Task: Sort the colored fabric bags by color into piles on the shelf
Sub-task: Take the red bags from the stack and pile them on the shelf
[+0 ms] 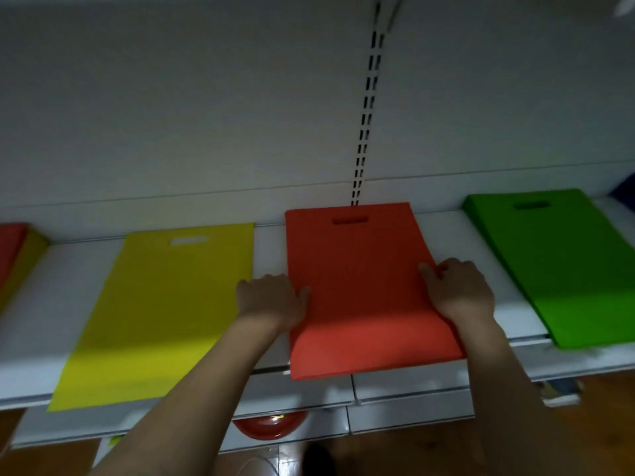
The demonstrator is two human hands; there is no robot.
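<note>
A pile of orange-red fabric bags (360, 269) lies in the middle of the white shelf (41, 304), handle cut-outs at the back. My left hand (271, 298) grips the pile's left edge, thumb on top. My right hand (460, 286) grips the right edge, thumb on top as well. The pile's front hangs a little over the shelf edge. A single yellow bag (165, 314) lies flat to the left. A green pile (563, 266) lies to the right.
At the far left sits a mixed stack with a red bag on a yellow one (17, 249). Something dark blue (623, 194) shows at the far right. A slotted upright (367, 108) runs up the back wall. Lower shelves and a red round dish (268, 426) lie below.
</note>
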